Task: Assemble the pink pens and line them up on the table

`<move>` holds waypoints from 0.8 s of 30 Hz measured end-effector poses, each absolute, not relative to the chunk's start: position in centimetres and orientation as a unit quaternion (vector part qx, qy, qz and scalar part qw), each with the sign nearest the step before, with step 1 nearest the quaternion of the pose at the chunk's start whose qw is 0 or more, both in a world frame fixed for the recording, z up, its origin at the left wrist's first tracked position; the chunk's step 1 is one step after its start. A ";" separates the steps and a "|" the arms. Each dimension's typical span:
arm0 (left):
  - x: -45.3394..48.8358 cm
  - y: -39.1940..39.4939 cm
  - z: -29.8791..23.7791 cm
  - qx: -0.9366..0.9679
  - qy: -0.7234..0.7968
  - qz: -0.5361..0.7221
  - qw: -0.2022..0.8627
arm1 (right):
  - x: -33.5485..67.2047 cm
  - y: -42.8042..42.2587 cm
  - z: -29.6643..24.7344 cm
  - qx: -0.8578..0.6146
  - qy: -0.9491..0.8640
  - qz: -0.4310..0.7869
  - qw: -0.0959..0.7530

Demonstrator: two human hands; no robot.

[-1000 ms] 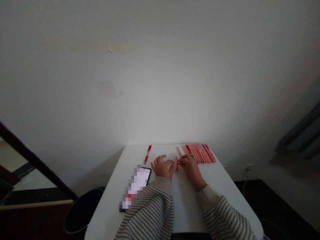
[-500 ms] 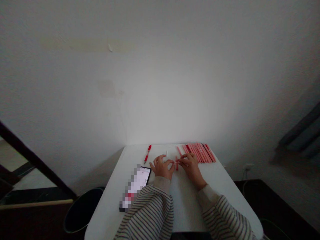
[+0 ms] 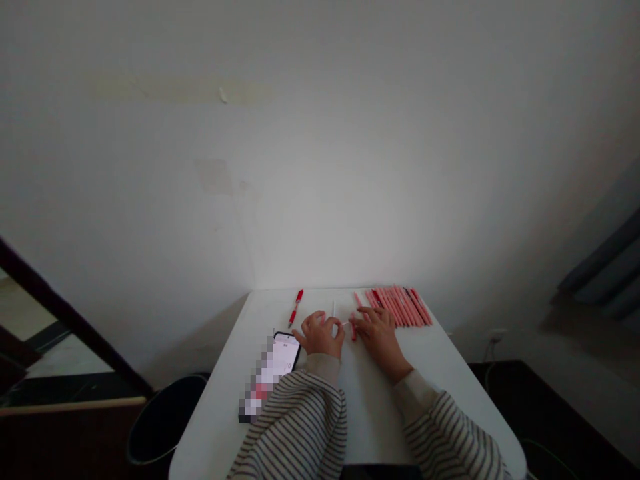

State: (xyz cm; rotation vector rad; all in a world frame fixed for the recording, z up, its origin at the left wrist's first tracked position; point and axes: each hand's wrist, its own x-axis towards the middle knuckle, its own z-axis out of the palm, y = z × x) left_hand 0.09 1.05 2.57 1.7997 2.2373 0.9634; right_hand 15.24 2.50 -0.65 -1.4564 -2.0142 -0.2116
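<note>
On worktop, left hand is pinching thin white rod, likely light, best held near ends; right hand grip unclear.

this looks like a room in a home, with a scuffed pale wall, a wall socket, a dark bin, curtain-like grey folds and a small white counter.
</note>
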 end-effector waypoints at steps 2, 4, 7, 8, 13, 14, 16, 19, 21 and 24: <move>0.1 1.1 2.5 0.591 0.740 0.314 0.059 | 15.2 2.5 -0.6 -0.552 -0.767 -0.077 0.317; 0.1 1.1 2.5 0.590 0.741 0.314 0.060 | 15.2 2.6 -0.6 -0.550 -0.767 -0.074 0.322; 0.0 1.1 2.4 0.589 0.740 0.319 0.060 | 15.3 2.7 -0.7 -0.543 -0.770 -0.069 0.328; 0.0 1.1 2.4 0.589 0.739 0.321 0.058 | 15.3 2.7 -0.8 -0.541 -0.771 -0.067 0.330; -0.1 1.3 2.2 0.586 0.737 0.334 0.045 | 15.3 3.0 -1.1 -0.521 -0.777 -0.067 0.348; -0.1 1.3 2.1 0.583 0.738 0.336 0.041 | 15.4 3.1 -1.2 -0.517 -0.777 -0.067 0.353; -0.2 1.5 1.9 0.580 0.740 0.339 0.029 | 15.4 3.2 -1.2 -0.510 -0.776 -0.064 0.364; -0.5 1.8 1.6 0.579 0.737 0.347 0.014 | 15.5 3.3 -1.0 -0.498 -0.775 -0.059 0.385; -0.6 1.9 1.5 0.579 0.735 0.353 0.008 | 15.6 3.3 -0.9 -0.495 -0.771 -0.057 0.397; -0.7 2.0 1.3 0.577 0.733 0.361 0.002 | 15.7 3.3 -0.8 -0.512 -0.754 -0.062 0.406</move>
